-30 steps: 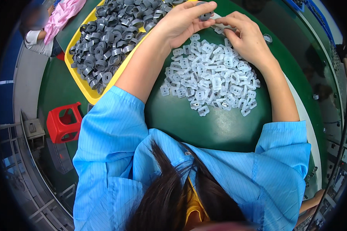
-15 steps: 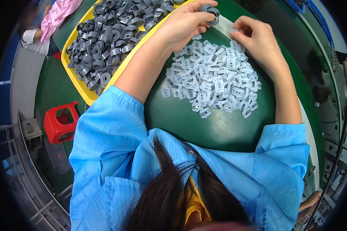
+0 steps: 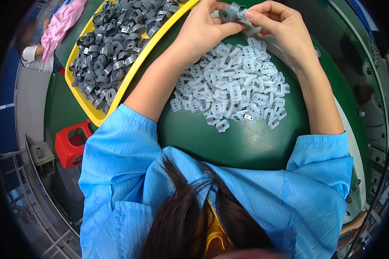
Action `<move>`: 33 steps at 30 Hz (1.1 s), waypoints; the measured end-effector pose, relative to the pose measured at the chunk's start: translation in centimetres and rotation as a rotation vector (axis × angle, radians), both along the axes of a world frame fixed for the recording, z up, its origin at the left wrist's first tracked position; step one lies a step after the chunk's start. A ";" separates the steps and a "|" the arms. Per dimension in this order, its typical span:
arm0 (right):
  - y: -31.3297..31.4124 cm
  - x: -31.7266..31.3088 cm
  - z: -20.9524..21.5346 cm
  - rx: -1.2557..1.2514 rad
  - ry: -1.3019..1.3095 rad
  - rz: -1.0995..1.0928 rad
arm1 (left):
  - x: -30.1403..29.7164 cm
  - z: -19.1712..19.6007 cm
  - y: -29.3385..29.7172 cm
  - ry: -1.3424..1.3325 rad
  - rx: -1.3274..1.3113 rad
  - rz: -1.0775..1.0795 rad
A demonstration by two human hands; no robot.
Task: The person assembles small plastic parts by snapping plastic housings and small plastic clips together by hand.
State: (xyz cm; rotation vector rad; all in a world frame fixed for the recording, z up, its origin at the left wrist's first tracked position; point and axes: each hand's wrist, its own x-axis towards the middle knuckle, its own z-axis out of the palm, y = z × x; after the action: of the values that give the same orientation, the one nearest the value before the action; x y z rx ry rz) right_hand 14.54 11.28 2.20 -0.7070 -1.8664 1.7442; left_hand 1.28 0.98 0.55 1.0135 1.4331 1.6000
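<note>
At the far edge of the table, my left hand is closed on grey plastic ring parts, held between thumb and fingers. My right hand pinches a small translucent plastic piece against the grey parts; the fingertips partly hide it. Below both hands lies a heap of translucent plastic pieces, flat with small holes. Left of my left forearm stands a yellow tray filled with loose grey ring parts.
The green table runs under the heap. A red plastic stool stands to the left. At the upper left sits another person beside a pink cloth. At the lower right another person's hand shows.
My right hand has come from the top of the heap up and left to the grey parts, bringing a translucent piece. My left hand has turned slightly, and the hands now meet.
</note>
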 end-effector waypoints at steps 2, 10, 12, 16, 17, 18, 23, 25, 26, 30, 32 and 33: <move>0.3 0.0 -0.3 0.007 -0.016 0.000 | -0.6 -0.8 0.1 -0.041 0.066 -0.095; -0.3 -0.7 -2.0 0.374 0.103 -0.144 | 0.1 -1.9 0.3 0.020 0.156 -0.018; -0.2 -0.5 -1.7 0.258 0.026 -0.117 | 0.4 -1.6 0.1 0.024 0.160 -0.019; 0.1 -0.3 -1.7 0.434 0.020 -0.133 | 0.5 -1.8 0.2 0.017 0.174 -0.044; 0.0 -0.5 -1.3 0.279 0.036 -0.140 | 0.4 -1.8 0.1 0.018 0.170 -0.045; -0.2 -0.5 -0.7 0.125 0.049 -0.148 | 0.3 -1.8 0.1 0.013 0.187 -0.087; 0.9 0.3 -0.8 -0.274 0.140 0.091 | 1.0 -1.2 0.2 -0.070 0.202 -0.161; 0.6 0.1 -0.6 -0.247 0.119 0.061 | 0.6 -0.7 0.0 -0.021 0.034 -0.101; 0.4 0.0 -0.6 -0.246 0.119 0.065 | 0.5 -0.5 -0.2 -0.020 0.036 -0.097; 0.0 0.0 -0.4 -0.243 0.122 -0.018 | -0.2 -1.2 -0.3 0.118 0.061 -0.111; 0.5 0.1 -1.5 -0.048 0.156 0.011 | -0.3 -1.7 -0.2 0.008 0.188 -0.097; 0.4 0.1 -1.4 -0.051 0.156 0.011 | -0.2 -1.7 -0.2 0.007 0.185 -0.096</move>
State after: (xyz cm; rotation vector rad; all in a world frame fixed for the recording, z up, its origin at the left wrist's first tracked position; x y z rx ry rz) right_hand 14.66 11.64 0.75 -0.5633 -1.7302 1.8051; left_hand 1.04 0.74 -1.16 1.1770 1.2389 1.6819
